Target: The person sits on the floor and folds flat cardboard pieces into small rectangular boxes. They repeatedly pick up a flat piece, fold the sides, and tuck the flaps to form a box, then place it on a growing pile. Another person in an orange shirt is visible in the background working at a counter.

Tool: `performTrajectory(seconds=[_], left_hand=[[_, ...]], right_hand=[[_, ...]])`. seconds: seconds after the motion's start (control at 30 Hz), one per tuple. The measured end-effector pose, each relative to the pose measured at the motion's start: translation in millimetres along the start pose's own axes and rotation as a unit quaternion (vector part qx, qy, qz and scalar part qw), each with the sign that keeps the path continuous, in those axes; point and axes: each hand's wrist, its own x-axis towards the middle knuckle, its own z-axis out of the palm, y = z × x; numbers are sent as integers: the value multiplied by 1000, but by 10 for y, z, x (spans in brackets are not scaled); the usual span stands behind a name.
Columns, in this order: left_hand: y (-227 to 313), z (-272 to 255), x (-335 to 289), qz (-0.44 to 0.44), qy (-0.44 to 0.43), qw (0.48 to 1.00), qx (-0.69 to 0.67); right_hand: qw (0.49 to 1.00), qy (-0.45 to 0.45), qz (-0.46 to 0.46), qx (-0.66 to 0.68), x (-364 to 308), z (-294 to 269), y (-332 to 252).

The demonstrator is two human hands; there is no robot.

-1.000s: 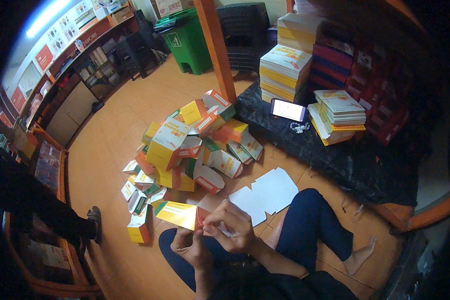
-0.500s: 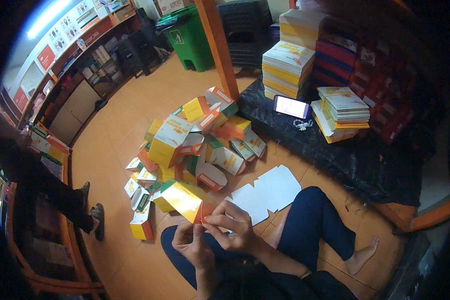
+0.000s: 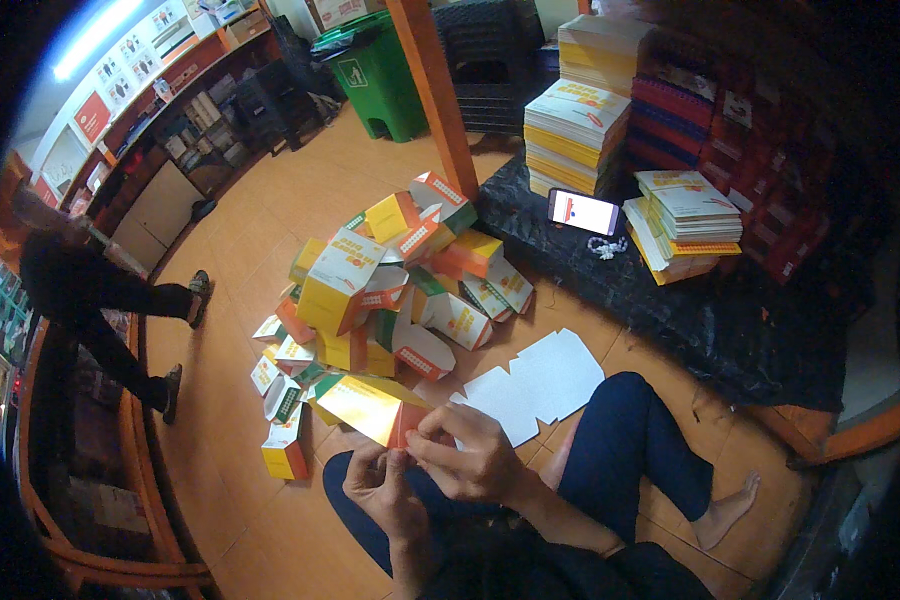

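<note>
Above my lap, a yellow carton [image 3: 362, 404] with an orange end tilts away from me. My left hand [image 3: 388, 492] pinches the near corner of that orange end between thumb and fingers. Beside it, my right hand [image 3: 467, 452] is closed on the same end, fingertips at the edge. What the fingertips press on is partly hidden. Just beyond the carton rises a heap of folded cartons [image 3: 355, 262] in yellow, white, orange and green. To the right of my hands, a flat unfolded carton sheet [image 3: 542, 385] lies white side up by my knee.
A low black-covered platform [image 3: 660, 330] bears a lit phone [image 3: 582, 212], a string of beads [image 3: 606, 247], a short stack of flat cartons [image 3: 685, 215] and taller stacks [image 3: 575, 125]. An orange post [image 3: 433, 95] and green bin [image 3: 382, 85] stand behind. Another person [image 3: 90, 285] is at left.
The person at left has stepped farther into view. The phone's screen picture differs. My hands stay on the carton's orange end, which has turned slightly.
</note>
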Motion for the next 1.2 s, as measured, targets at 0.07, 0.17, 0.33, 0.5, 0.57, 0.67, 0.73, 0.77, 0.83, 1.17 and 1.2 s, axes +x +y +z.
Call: performTrajectory(seconds=[0.07,0.17,0.33,0.5,0.57,0.67,0.73,0.77,0.83,1.17,1.2], left_hand=[[15,18,14,4,21,1000,20],[57,110,21,26,49,995,84],[244,214,-34,80,-119,976,167],[268,208,41,192,-292,863,365],[169,220,106,182,-291,881,326],[86,146,162,257,-253,854,376],[55,76,145,318,-205,827,416],[45,39,116,326,-189,827,416],[26,-23,45,344,-151,830,412],[-120,-291,3,-3,46,974,223],[-137,-287,22,-22,81,974,212]], right_hand=[[999,-30,-6,-30,-2,50,-16],[996,-38,-8,-85,-1,183,-30],[988,-72,124,53,8,108,73],[931,-93,265,235,27,-169,96],[909,-54,267,314,28,-185,77],[896,-11,308,319,17,-106,75],[895,7,326,305,-4,-41,95],[881,11,374,291,-17,-12,99],[897,70,325,291,-32,25,104],[989,2,57,135,10,33,125],[990,-10,55,130,3,61,114]])
